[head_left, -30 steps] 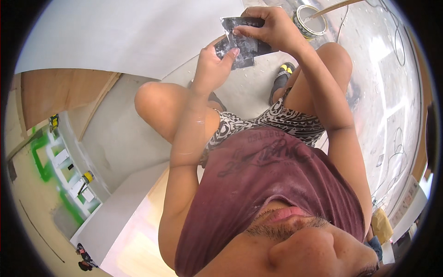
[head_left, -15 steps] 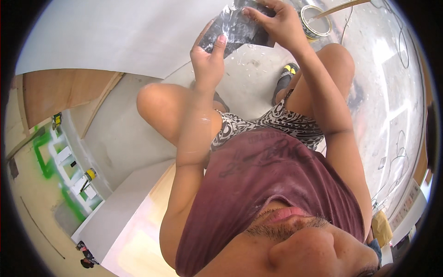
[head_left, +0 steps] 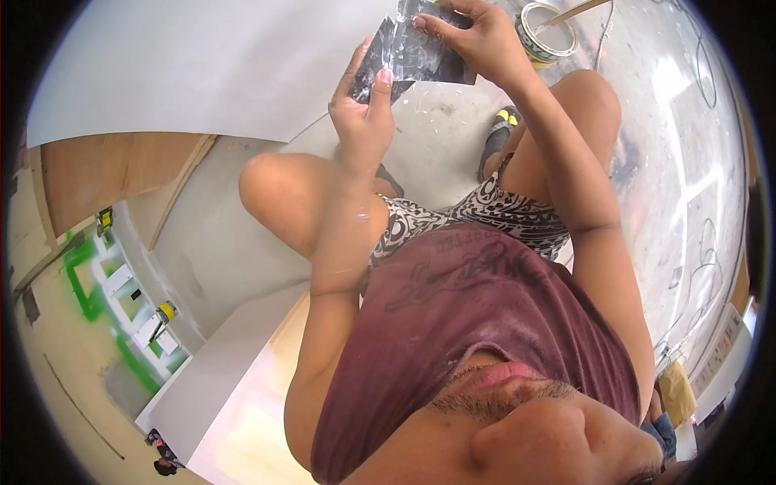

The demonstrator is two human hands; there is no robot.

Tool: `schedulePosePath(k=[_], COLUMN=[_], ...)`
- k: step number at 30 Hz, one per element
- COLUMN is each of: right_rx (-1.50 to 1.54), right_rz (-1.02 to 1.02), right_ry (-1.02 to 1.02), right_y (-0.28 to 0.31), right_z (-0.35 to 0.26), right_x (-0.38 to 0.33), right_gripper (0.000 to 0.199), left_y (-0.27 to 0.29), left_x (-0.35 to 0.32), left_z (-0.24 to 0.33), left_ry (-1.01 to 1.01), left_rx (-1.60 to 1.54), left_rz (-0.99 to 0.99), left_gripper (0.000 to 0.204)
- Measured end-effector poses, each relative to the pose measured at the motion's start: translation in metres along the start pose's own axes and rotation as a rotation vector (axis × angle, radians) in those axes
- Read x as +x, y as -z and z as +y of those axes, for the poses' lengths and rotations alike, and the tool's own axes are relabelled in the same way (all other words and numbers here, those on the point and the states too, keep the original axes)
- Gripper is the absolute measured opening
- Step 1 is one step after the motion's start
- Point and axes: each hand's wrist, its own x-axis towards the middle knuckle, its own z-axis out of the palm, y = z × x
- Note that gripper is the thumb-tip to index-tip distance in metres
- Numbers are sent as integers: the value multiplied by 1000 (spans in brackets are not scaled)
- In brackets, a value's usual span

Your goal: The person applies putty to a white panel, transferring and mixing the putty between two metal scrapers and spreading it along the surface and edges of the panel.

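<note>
My left hand [head_left: 361, 115] is closed on a flat black putty spreader [head_left: 373, 63] with white smears, the thumb pressed on its face. A second black putty spreader [head_left: 435, 58], also streaked with white paste, is gripped by my right hand [head_left: 491, 47], thumb on top. The spreaders meet edge to edge near my left thumb, with a narrow gap opening toward the top. Part of each tool lies behind my fingers or beyond the upper edge. Just right of my right hand stands a round pail [head_left: 535, 50] with a wooden stick [head_left: 579, 10] in it.
A large pale panel [head_left: 202, 73] fills the upper left, beside a brown wooden board [head_left: 121, 174]. My knees are bent on either side. Cables [head_left: 702, 275] trail over the shiny floor at right. Yellow-and-black tools [head_left: 166, 311] lie at left, and a person [head_left: 164, 461] is far off.
The spreaders overlapped before; now their upper parts stand apart and the right one shows more of its face. My hands have shifted slightly left in the picture.
</note>
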Motion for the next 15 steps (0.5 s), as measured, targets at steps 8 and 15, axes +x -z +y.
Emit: schedulePosePath(k=[8, 15], right_rx=[8, -215], right_rz=[-37, -168], right_ry=[85, -82], right_y=[1, -2], right_z=[2, 22], right_x=[1, 1], right_gripper=[23, 38], left_y=[10, 16], left_x=[2, 9], left_z=[2, -22], left_ry=[55, 257], left_rx=[165, -420], left_rz=[-134, 149], left_gripper=[38, 34])
